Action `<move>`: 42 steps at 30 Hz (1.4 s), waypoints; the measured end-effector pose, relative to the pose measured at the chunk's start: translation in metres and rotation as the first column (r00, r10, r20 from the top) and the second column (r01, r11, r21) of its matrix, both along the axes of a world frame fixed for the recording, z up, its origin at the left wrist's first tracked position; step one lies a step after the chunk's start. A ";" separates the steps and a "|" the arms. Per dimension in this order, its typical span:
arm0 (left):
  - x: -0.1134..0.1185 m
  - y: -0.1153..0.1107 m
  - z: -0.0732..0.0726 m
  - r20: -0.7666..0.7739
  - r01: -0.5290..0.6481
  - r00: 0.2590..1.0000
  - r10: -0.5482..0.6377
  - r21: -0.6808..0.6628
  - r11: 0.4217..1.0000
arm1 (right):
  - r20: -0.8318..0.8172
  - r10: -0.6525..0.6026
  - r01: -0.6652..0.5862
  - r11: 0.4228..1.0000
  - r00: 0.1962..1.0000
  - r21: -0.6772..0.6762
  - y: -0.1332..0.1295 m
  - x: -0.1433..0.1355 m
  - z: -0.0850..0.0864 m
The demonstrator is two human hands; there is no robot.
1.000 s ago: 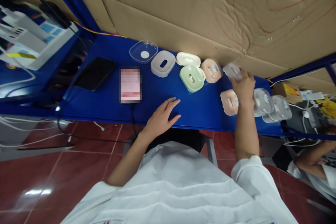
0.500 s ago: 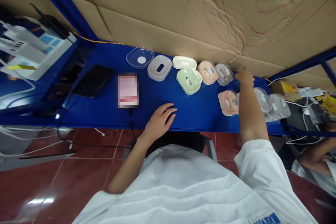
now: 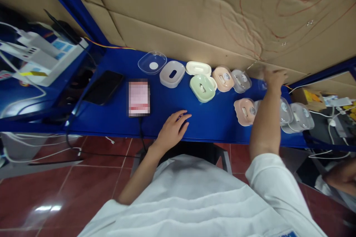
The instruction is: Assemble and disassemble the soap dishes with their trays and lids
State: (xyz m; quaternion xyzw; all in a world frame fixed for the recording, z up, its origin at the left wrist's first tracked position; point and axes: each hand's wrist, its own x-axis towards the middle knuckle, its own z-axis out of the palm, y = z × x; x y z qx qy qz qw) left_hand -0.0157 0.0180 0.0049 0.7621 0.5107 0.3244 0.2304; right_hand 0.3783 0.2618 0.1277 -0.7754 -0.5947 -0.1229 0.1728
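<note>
My right hand (image 3: 274,78) is raised at the back right, by the cardboard wall. Its fingers are bent round what looks like a clear plastic lid (image 3: 260,75), smeared by motion. My left hand (image 3: 174,127) lies with fingers spread at the table's front edge, holding nothing. Along the back stand a loose clear lid (image 3: 147,60), a white soap box base (image 3: 166,79) with an oval hole, a cream soap box part (image 3: 198,68), a green soap box (image 3: 198,92), a peach soap box (image 3: 221,81) and a grey soap box (image 3: 241,81). My right forearm partly hides a pink soap box (image 3: 242,116).
Clear-lidded soap boxes (image 3: 302,118) stand at the right end. On the left lie a device with a blurred-out screen (image 3: 139,98), its cable, and a black phone-like slab (image 3: 105,87). A power strip (image 3: 65,57) stands far left. Another person's arm (image 3: 342,174) shows at the right.
My right hand has risen and moved right, away from the grey soap box, and a clear blurred piece now shows at its fingers. My left hand has stayed in place; the view has shifted slightly.
</note>
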 end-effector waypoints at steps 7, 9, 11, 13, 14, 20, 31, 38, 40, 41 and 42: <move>0.041 0.056 0.025 -0.189 0.021 0.982 -0.002 0.097 0.995 | -0.224 0.432 -0.395 0.898 0.874 0.191 -0.135 -0.099 -0.042; 0.046 0.066 0.026 -0.269 0.016 0.963 0.018 0.124 0.992 | -0.255 0.500 -0.474 0.866 0.828 0.160 -0.163 -0.118 -0.065; 0.044 0.067 0.025 -0.321 -0.002 0.946 0.053 0.157 0.988 | -0.263 0.528 -0.519 0.848 0.808 0.108 -0.173 -0.122 -0.083; 0.039 0.059 0.023 -0.334 -0.023 0.939 0.088 0.195 0.981 | -0.243 0.536 -0.551 0.835 0.808 0.011 -0.171 -0.118 -0.091; 0.036 0.052 0.022 -0.333 -0.023 0.938 0.092 0.206 0.978 | -0.228 0.539 -0.562 0.826 0.811 -0.047 -0.167 -0.116 -0.092; 0.014 -0.001 0.011 -0.283 0.013 0.958 0.052 0.223 0.975 | -0.183 0.751 -0.773 0.614 0.635 -0.162 -0.122 -0.149 -0.080; 0.000 -0.039 -0.007 -0.162 -0.278 0.929 0.333 0.288 0.917 | -0.089 0.931 -0.917 0.327 0.354 -0.228 -0.047 -0.259 -0.073; -0.010 -0.037 -0.011 -0.052 -0.222 0.969 0.242 0.249 0.943 | -0.132 0.931 -0.940 0.336 0.340 -0.057 -0.123 -0.205 -0.065; -0.010 -0.034 -0.009 -0.090 -0.138 0.983 0.163 0.239 0.961 | -0.098 0.921 -0.926 0.370 0.377 -0.082 -0.128 -0.197 -0.070; -0.010 -0.034 -0.008 -0.105 -0.103 0.986 0.129 0.229 0.968 | -0.085 0.918 -0.920 0.379 0.388 -0.101 -0.127 -0.196 -0.072; -0.010 -0.034 -0.007 -0.116 -0.078 0.988 0.105 0.221 0.972 | -0.078 0.918 -0.918 0.379 0.389 -0.119 -0.123 -0.197 -0.074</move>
